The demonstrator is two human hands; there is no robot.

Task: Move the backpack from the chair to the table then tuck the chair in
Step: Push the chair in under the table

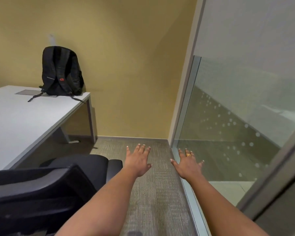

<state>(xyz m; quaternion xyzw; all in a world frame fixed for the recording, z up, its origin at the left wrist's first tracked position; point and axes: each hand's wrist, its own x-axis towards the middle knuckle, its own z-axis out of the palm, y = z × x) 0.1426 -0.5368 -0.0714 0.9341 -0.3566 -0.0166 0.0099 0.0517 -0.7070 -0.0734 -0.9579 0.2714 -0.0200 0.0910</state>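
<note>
Backpack stands upright at the counter's far right corner. Left hand and right hand: fingers spread, empty. Chair near counter's edge.

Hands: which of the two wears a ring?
The right hand, spread out over the base of the glass wall, has a gold ring on one finger. The left hand, nearer the black office chair, is bare.

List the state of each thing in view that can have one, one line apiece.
backpack: upright on the table's far corner, straps trailing.
table: holds only the backpack.
chair: empty, beside the table, not visibly tucked in.
left hand: open, empty, fingers spread.
right hand: open, empty, ring on one finger.
</note>
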